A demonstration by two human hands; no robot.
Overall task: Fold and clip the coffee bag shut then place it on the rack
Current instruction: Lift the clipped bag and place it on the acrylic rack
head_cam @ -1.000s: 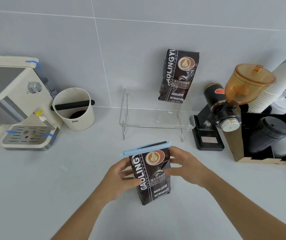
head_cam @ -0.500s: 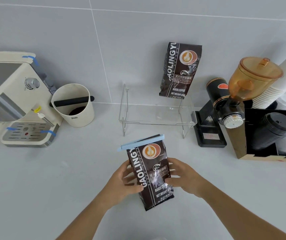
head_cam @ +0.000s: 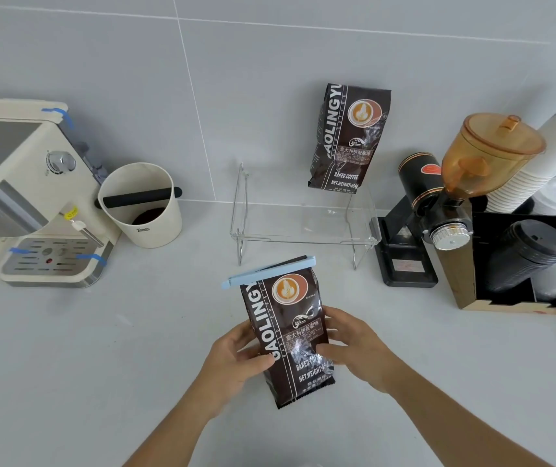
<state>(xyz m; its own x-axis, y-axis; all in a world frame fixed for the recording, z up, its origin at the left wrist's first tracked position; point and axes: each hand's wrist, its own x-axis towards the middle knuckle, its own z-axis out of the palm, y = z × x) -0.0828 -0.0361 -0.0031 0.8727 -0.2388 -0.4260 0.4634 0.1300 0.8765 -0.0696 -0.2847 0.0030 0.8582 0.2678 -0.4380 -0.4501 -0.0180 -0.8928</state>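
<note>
A matte pale grey counter [head_cam: 67,365] meets a wall of large smooth grey tiles [head_cam: 101,79]. At the far left stands a boxy cream coffee machine [head_cam: 24,183] with a slotted metal drip tray and strips of blue tape. On the far right, a black open box [head_cam: 519,264] holds a ribbed stack of black lids and a leaning stack of white paper cups [head_cam: 539,163]; beside it sits a black grinder [head_cam: 438,210] topped by a rounded amber plastic hopper. Against the wall in the middle is a clear plastic rack [head_cam: 303,227] on thin wire legs, with a glossy dark bag [head_cam: 349,136] standing upright on its back right part. Left of the rack is a round cream tub [head_cam: 142,207] crossed by a black bar.

In front of the rack, the coffee bag [head_cam: 286,328], dark, shiny and crinkled, is held upright and slightly tilted. Its folded top is pinched flat by a long, slim, light blue clip [head_cam: 268,272]. The left hand [head_cam: 233,362] grips the bag's left edge, thumb across the front. The right hand [head_cam: 354,345] clasps the right edge, fingers curled behind.
</note>
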